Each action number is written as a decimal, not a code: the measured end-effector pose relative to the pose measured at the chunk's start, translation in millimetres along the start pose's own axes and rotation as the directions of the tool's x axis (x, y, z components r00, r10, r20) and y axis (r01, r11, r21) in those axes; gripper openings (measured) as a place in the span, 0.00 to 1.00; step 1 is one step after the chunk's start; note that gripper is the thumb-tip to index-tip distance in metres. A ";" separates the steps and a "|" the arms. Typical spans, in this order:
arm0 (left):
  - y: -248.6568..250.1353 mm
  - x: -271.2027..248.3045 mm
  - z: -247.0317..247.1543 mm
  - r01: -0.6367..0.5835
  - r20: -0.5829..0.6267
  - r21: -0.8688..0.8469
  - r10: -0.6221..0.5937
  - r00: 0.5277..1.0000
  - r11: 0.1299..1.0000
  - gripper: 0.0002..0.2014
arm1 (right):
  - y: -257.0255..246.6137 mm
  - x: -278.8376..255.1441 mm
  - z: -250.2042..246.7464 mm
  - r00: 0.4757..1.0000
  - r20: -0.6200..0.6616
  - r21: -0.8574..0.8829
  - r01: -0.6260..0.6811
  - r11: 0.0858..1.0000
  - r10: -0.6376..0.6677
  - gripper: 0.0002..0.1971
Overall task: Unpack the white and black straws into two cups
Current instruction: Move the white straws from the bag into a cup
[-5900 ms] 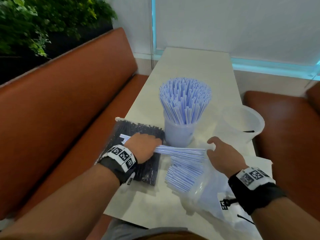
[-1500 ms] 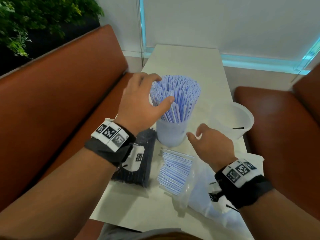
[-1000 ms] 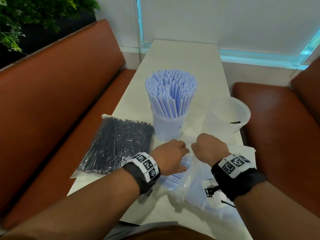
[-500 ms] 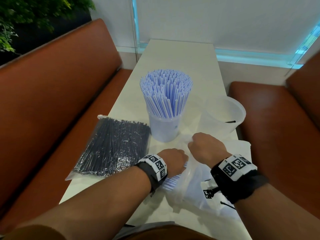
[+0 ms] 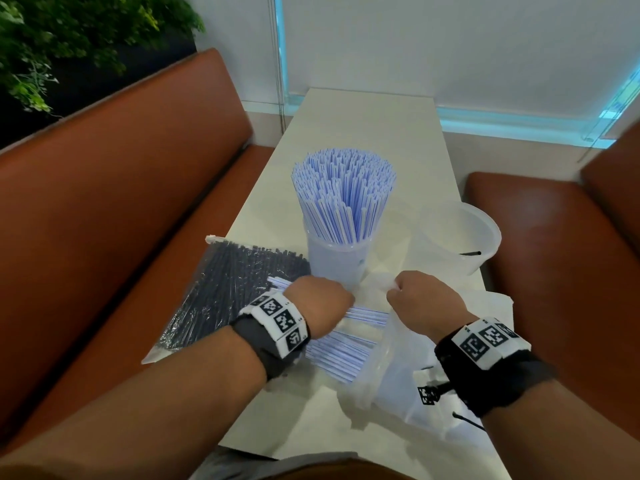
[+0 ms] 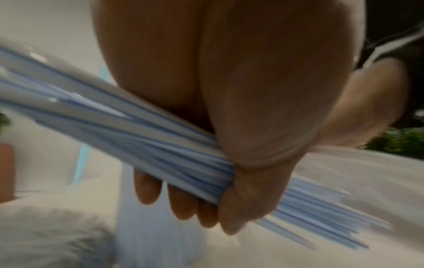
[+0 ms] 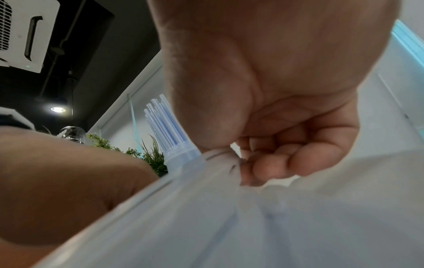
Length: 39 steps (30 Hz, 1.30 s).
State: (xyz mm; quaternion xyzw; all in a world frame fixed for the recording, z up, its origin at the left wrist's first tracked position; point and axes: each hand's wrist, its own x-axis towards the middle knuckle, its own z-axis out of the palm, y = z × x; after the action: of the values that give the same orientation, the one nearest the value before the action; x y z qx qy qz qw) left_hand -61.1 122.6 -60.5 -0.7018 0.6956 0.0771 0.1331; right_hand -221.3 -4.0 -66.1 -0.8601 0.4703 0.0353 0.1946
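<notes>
Now our left hand [image 5: 320, 303] grips white straws [image 6: 146, 137] while our right hand [image 5: 420, 299] pinches the bag [image 5: 391, 368] open for the pull.

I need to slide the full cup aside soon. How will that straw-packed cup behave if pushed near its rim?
The cup probably tips: white straws tower and fan well above it. It looks like light, thin plastic, so a low push likely slides it.

A café or restaurant booth: brown leather-look benches [image 5: 114, 188] flank a narrow pale table [image 5: 367, 126] running to a frosted window [image 5: 450, 46]. Potted greenery [image 5: 69, 32] stands behind the left bench; bulk straws in a cup [image 5: 341, 199] suggest drinks service.
</notes>
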 end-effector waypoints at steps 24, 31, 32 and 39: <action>-73.4 -54.7 18.4 0.139 -0.299 -0.299 -0.231 0.926 0.944 0.05 | -20.5 -16.7 -14.8 0.953 -0.294 0.894 0.245 0.375 0.079 0.28; -44.0 -40.0 11.9 0.077 -0.345 -0.254 -0.164 0.924 0.964 0.07 | -43.7 -24.5 -20.2 0.937 -0.349 0.882 0.321 0.344 0.020 0.25; -44.2 -39.0 11.4 0.090 -0.362 -0.260 -0.183 0.914 0.962 0.07 | -41.8 -23.8 -23.8 0.931 -0.357 0.897 0.320 0.304 0.074 0.24; -4.9 -25.6 -4.4 -0.012 -0.471 -0.307 -0.140 0.871 0.952 0.10 | -50.9 -28.5 -7.7 0.960 -0.246 0.847 0.280 0.451 -0.134 0.18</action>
State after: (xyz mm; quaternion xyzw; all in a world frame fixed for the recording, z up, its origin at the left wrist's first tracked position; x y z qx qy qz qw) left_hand -57.1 145.8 -48.4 -0.7333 0.6627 -0.0020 -0.1520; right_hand -196.2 40.3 -36.7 -0.6908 0.3262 -0.2949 0.5739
